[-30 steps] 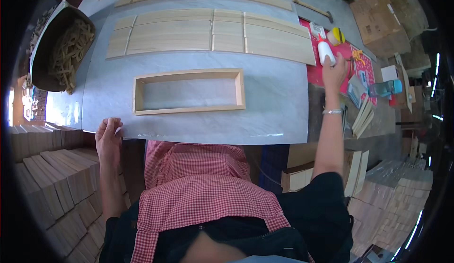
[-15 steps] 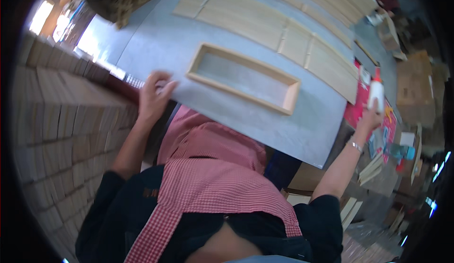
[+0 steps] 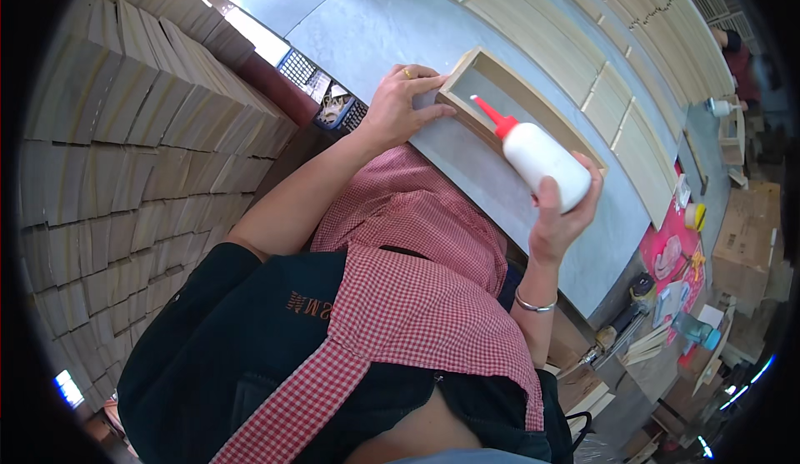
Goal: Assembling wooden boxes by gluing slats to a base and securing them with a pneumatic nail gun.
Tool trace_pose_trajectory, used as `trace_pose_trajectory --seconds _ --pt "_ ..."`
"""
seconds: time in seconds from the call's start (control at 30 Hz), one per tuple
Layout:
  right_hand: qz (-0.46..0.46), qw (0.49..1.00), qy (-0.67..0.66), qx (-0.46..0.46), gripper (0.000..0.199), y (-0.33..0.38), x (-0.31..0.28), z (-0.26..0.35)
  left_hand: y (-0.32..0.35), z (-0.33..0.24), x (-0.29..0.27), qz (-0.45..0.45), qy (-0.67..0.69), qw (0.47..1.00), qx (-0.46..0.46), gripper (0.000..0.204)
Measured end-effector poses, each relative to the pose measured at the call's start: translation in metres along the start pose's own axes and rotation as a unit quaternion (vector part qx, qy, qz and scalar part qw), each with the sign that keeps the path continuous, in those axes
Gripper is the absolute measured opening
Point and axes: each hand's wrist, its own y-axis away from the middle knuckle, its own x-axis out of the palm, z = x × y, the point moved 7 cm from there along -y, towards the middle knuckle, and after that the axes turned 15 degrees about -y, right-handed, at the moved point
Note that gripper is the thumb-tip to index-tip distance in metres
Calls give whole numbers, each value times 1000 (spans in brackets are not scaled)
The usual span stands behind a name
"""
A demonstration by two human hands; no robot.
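On the grey tabletop (image 3: 492, 182) lies a long rectangular wooden frame (image 3: 537, 102), slanting away from me toward the right. My left hand (image 3: 398, 107), a ring on one finger, grips the frame's left end, its thumb against the near side. A white squeeze bottle (image 3: 543, 162) with a red nozzle is in my right hand (image 3: 560, 230), fingers wrapped round its lower part. The bottle tilts over the frame, its nozzle pointing up and left. It hides part of the frame's near side and right end.
Flat wooden panels (image 3: 542, 35) lie in rows across the far table. Stacked wood pieces (image 3: 108, 130) rise at my left, near a plastic basket (image 3: 337, 110). At right are a pink sheet (image 3: 662, 247), a clear bottle (image 3: 696, 331) and a cardboard box (image 3: 746, 230).
My right hand has brought the squeeze bottle from the right side to above the frame. My left hand has moved onto the frame's left end. The view has turned.
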Motion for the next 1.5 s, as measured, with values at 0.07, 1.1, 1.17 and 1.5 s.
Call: trace_pose_trajectory --seconds 0.07,1.1,1.17,1.5 --pt "13 1000 0 0 57 -3 16 0 0 1 -2 -8 -4 1000 4 48" --pt "92 969 154 -169 60 -56 61 1 5 2 -1 -44 3 999 18 50" --pt "90 968 158 -175 60 -56 60 2 5 2 -1 -41 6 999 15 50" --pt "49 952 222 -206 59 -44 24 22 4 2 -2 -31 11 999 22 50"
